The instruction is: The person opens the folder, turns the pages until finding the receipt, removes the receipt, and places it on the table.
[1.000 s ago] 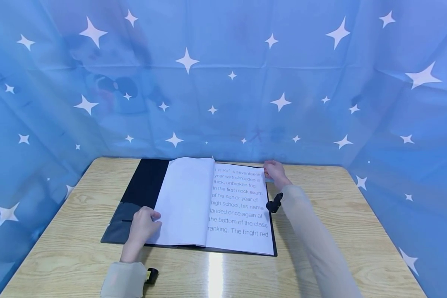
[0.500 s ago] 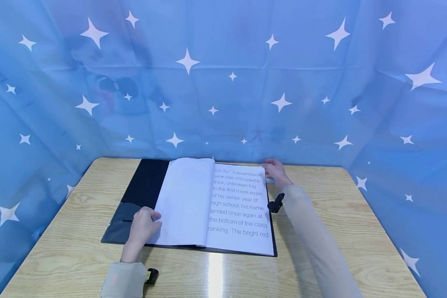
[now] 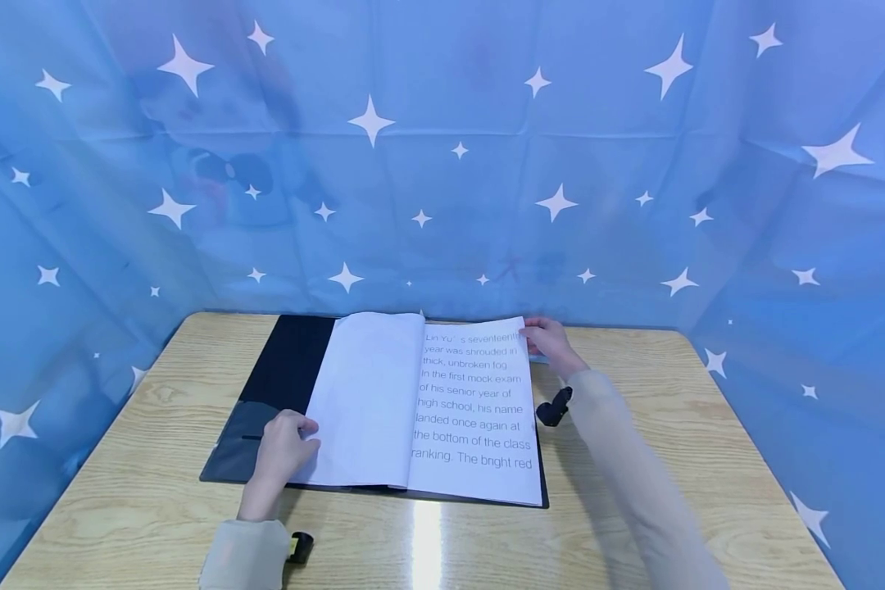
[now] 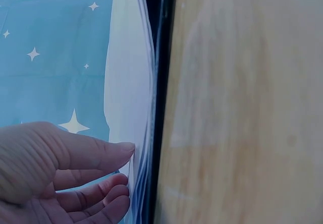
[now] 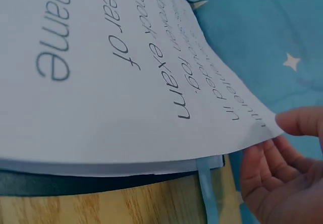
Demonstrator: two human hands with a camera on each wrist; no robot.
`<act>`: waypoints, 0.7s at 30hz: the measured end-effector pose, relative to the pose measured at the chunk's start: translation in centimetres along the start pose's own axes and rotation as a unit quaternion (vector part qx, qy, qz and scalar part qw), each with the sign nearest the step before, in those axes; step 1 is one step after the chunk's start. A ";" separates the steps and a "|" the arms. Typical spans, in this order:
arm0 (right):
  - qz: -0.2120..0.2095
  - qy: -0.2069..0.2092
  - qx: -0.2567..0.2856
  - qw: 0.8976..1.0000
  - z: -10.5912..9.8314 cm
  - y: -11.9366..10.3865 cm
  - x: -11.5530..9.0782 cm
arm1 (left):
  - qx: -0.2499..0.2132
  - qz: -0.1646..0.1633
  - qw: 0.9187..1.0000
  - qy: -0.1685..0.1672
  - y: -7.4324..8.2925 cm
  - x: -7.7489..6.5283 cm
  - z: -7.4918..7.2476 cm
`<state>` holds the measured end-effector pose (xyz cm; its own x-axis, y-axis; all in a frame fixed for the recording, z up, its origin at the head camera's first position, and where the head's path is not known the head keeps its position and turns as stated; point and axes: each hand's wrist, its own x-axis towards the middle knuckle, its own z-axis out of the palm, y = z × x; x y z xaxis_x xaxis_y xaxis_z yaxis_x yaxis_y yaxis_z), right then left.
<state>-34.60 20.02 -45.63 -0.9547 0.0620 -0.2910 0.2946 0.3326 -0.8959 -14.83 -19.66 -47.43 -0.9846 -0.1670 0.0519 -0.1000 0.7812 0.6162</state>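
Observation:
A dark folder point(image 3: 295, 352) lies spread on the table with large white pages inside. The blank left page point(image 3: 369, 401) bulges slightly; the right page point(image 3: 472, 410) carries large printed English text. My left hand point(image 3: 283, 447) holds the outer edge of the left pages near the bottom, thumb on top, as the left wrist view shows. At the top right corner, my right hand point(image 3: 549, 340) pinches the right page, with the thumb above and fingers below. That corner is raised and curved off the sheets beneath. A light blue ribbon point(image 5: 208, 188) hangs out from under the pages.
The folder rests on a light wood table point(image 3: 634, 459), near its back edge. A blue curtain point(image 3: 442, 164) with white stars stands behind and on both sides. Black cameras sit on both wrists, with a pale sleeve point(image 3: 627, 475) on the right arm.
My right hand has taken the top right corner of the right page and lifted it slightly off the sheets below. My left hand stays in place.

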 end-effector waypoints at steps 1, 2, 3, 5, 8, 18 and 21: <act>-0.001 -0.004 0.002 1.000 -0.1 -0.1 -0.1 | -0.001 0.001 1.000 0.001 0.0 0.0 0.0; 0.000 -0.009 0.007 1.000 -0.1 -0.2 -0.3 | -0.001 0.002 1.000 0.001 0.0 0.0 0.0; -0.002 -0.013 0.010 1.000 -0.2 -0.3 -0.4 | -0.002 0.004 1.000 0.003 0.0 -0.1 0.0; -0.006 -0.020 0.014 1.000 -0.2 -0.4 -0.6 | -0.003 0.006 1.000 0.004 0.0 -0.1 0.0; -0.015 -0.024 0.011 1.000 -0.3 -0.6 -1.0 | -0.004 0.010 1.000 0.006 -0.1 -0.1 0.0; -0.032 -0.053 -0.001 0.998 -0.2 -0.9 -2.6 | -0.003 0.007 1.000 0.002 -0.2 0.0 0.1; -0.036 -0.060 -0.005 0.998 -0.1 -1.1 -3.2 | -0.002 0.005 1.000 0.002 -0.2 0.1 0.1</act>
<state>-31.85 19.51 -43.68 -0.9614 -0.0747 -0.2647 0.2249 0.3407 -0.9129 -14.89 -19.77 -47.67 -0.9850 -0.1618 0.0605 -0.0902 0.7805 0.6186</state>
